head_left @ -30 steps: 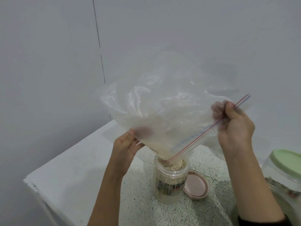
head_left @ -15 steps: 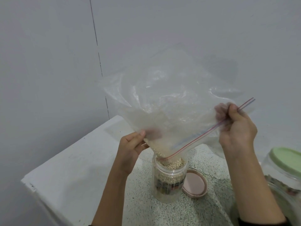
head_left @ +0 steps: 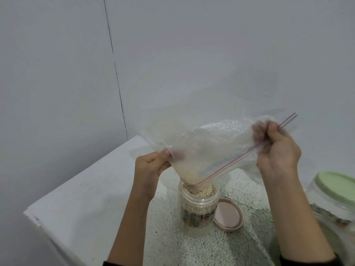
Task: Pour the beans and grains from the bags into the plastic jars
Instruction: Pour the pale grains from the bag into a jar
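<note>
Left hand [head_left: 148,170] pinches the lower left edge of the clear zip bag [head_left: 207,146], thumb on the near side, fingers curled behind the plastic. Right hand [head_left: 276,150] grips the other end of the bag at its zip strip [head_left: 230,166], fingers bunched round the crumpled plastic; the red and blue strip end sticks out up-right past the fist. Bag hangs between the two hands, tilted, one corner of its open mouth dipping into the mouth of the open plastic jar [head_left: 197,208]. Pale round grains [head_left: 201,191] sit in the low corner of the bag and fill the jar up to its rim. Upper part of the bag looks mostly drained, blurred, hard to tell more.

Jar stands upright on the speckled counter [head_left: 167,237], between the two forearms, with a printed label band low on its wall; text unreadable. Pink lid [head_left: 228,215] lies flat on the counter just right of the jar, touching or nearly touching it, cannot tell which. At the right edge, a larger clear jar with a green lid [head_left: 336,191], closed, dark contents dimly seen through the wall. Counter's left part is plain white [head_left: 86,198], set into a corner of grey walls [head_left: 57,73]. Dark sleeve cuffs at the bottom edge.
</note>
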The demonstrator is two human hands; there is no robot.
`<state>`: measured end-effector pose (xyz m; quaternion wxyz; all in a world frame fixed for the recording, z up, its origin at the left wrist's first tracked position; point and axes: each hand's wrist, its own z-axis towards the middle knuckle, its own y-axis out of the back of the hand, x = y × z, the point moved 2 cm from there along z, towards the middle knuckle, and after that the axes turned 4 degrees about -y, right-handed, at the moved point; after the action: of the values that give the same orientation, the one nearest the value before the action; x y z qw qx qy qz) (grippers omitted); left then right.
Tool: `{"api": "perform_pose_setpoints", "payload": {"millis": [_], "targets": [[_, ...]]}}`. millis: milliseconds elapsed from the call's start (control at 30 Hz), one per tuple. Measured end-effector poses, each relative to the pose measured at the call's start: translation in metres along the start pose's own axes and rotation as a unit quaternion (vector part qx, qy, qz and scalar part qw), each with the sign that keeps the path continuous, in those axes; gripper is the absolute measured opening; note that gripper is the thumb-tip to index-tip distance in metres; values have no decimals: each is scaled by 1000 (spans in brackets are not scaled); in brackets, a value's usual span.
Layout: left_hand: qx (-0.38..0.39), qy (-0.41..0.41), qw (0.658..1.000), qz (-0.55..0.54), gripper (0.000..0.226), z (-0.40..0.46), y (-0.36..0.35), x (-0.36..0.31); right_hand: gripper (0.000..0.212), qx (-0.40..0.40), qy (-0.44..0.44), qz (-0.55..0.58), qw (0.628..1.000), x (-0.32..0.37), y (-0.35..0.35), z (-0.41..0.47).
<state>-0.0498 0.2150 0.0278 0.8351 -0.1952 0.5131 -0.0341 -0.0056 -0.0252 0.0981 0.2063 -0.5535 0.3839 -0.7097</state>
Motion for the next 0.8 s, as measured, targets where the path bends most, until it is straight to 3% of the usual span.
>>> {"api": "perform_pose_setpoints", "payload": {"millis": [100, 200, 267, 367, 533, 800], "targets": [[15, 12, 999, -25, 23, 0, 1, 4, 13, 3, -1, 9, 1000, 0, 1, 0], [60, 50, 994, -82, 51, -1, 2, 10, 13, 5, -2, 17, 1000, -1, 1, 2], [77, 68, 991, -91, 56, -4, 2, 14, 14, 5, 0, 19, 1000, -2, 1, 3], [52, 94, 992, -68, 31, -8, 1, 19, 15, 7, 3, 23, 1000, -1, 0, 2], [37, 73, 997, -14, 36, -8, -3, 15, 16, 10, 4, 30, 999, -1, 0, 2], [24, 38, 999, 23, 13, -5, -6, 13, 17, 6, 1, 37, 999, -1, -1, -3]]}}
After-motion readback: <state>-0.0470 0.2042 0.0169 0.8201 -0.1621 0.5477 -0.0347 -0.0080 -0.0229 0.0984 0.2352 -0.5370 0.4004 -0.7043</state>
